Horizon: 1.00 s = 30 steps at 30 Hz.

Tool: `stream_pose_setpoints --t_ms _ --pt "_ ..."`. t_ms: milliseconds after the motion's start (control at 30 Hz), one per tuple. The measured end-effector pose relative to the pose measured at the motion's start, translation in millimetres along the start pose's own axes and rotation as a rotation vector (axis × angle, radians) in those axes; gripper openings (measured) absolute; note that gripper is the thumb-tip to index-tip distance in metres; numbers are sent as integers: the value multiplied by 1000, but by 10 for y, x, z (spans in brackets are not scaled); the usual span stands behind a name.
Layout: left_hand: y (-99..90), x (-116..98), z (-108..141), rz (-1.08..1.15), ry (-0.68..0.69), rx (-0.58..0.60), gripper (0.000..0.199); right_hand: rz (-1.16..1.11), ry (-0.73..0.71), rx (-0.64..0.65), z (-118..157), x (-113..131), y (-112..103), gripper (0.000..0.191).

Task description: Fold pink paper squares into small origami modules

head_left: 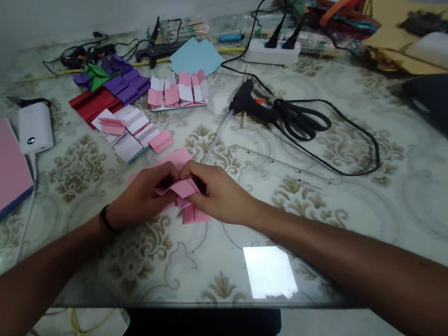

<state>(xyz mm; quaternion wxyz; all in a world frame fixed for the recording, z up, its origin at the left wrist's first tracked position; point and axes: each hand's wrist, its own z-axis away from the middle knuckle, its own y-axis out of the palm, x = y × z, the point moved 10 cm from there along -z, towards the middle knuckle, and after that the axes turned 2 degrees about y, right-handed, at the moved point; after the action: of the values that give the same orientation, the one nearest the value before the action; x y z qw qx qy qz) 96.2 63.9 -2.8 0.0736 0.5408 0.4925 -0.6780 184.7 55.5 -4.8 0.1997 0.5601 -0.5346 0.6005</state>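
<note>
My left hand [143, 193] and right hand [222, 193] pinch pink paper [182, 187], apparently mid-fold, the next move likely needing firm creasing.

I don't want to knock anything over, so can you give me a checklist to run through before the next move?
1. Left hand gripping the pink paper: ok.
2. Right hand gripping it too: ok.
3. Black glue gun lying on the table, its body apart from both hands: ok.
4. Glue gun heated or cool: cannot tell.
5. Two plugs seated in the white power strip: ok.
6. Clear ruler flat and apart from both hands: ok.
</note>
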Motion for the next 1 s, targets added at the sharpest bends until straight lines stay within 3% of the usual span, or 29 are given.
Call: stream_pose_setpoints --t_ms 1000 --pt "10 19 8 0 -4 -8 5 -6 8 11 -9 5 21 7"
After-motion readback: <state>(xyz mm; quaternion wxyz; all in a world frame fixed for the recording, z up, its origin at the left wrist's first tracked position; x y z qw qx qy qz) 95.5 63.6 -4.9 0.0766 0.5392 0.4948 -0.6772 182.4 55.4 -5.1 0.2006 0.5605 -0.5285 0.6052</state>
